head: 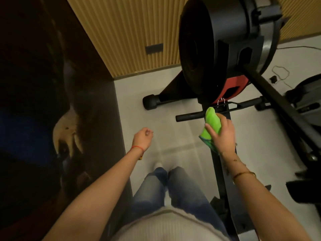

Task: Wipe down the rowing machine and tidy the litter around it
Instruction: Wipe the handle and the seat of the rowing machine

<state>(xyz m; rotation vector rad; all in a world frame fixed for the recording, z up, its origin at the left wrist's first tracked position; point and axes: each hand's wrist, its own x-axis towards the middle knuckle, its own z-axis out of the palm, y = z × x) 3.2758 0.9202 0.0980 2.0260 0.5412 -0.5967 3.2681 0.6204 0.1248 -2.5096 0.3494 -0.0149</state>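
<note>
We stand on a pale tiled floor beside a rowing machine, whose big black drum rises ahead of us on the right. A ribbed wooden wall runs behind it, and a dark panel fills our left side. A thin cable loops on the floor past the drum, near another grey machine at the right edge. The rower's black rail runs back toward us along our right leg, and a slanted black bar crosses just right of our working hand.

Our right hand grips a bright green cloth, fingers and thumb curled round it. The cloth's tip presses on the black handle bar lying crosswise below the drum, just left of the bar's middle; the hand sits just behind it, over the rail.

Our left hand hangs well apart over bare floor, fingers loosely curled, holding nothing. A red thread circles its wrist.
</note>
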